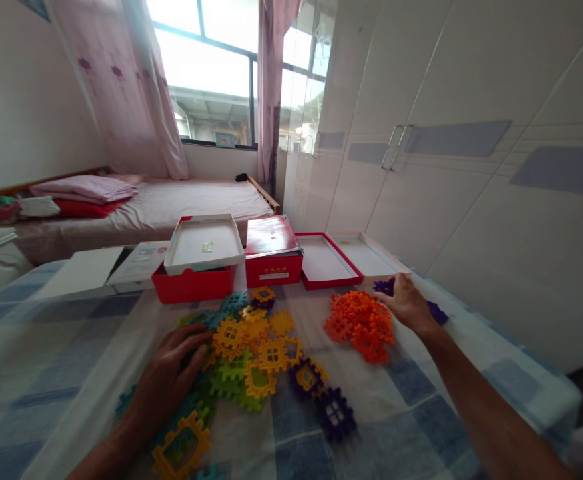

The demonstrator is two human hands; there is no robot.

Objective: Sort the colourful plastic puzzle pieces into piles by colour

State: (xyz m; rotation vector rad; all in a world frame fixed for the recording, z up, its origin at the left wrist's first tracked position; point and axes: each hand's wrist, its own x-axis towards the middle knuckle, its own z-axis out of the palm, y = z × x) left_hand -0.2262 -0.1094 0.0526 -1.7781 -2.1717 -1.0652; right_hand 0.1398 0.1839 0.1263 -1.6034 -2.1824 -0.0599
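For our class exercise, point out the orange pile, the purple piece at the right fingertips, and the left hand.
Orange pile (361,321): head view, middle of the heap.
Purple piece (384,287): head view, its visible part beside the fingertips.
Left hand (171,361): head view, back of the hand.

Overexposed window (208,70), dimmer foreground

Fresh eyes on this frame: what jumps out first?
Probably the pile of orange interlocking plastic pieces on the checked cloth, just left of the right hand. Next, the larger mixed heap, its yellow pieces brightest, beside the left hand. Behind everything, the glaring window at the far wall.
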